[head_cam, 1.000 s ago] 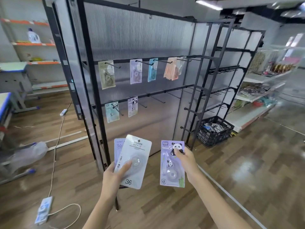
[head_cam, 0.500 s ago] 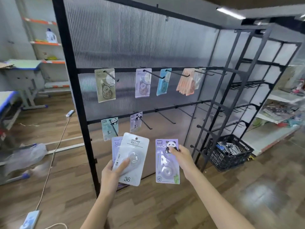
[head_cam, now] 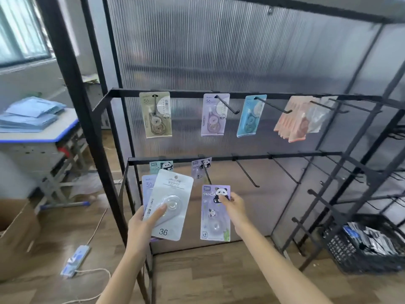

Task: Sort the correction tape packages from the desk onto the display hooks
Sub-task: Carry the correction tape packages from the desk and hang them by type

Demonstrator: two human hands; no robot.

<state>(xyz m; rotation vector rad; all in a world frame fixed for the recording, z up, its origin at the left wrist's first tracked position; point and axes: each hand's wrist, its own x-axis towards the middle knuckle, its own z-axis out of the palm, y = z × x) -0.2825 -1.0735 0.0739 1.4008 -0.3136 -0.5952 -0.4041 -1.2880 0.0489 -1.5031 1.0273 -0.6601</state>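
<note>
While the right hand pinches the purple panda-print correction tape package below the lower rail's matching purple panda card, a missed hook is the risk.
Its hang hole could miss the black wire hook; the left hand, its grip around a fanned white and lilac package stack, could let one slide out.

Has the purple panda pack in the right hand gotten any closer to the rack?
Yes. The panda pack has risen toward the lower rail; it now sits just below the hanging purple panda pack.

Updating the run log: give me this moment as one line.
left hand: holds white and lilac blister-card packages | right hand: pinches purple panda card package | below lower hook rail | not yet hung
</note>
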